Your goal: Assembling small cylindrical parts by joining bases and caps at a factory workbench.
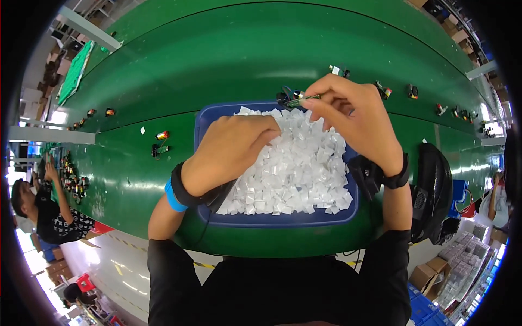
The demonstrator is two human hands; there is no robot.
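Note:
A blue tray [277,219] in front of me is filled with small white square pieces [296,174]. My left hand [231,146] is over the left part of the tray, its fingers curled down at the pieces with thumb and forefinger close together. Whether a piece sits in those fingertips is hidden. Above the tray's far edge, my right hand [348,111] pinches a small green circuit board [311,99] between thumb and forefinger. Dark wires and a round component [284,98] appear at the board's left end.
On the green table [217,60] lie small wired assemblies, one with an orange cylinder [162,135] left of the tray and several along the far right [413,91]. A black bag [432,190] rests at the right. Another person [51,209] works at the far left.

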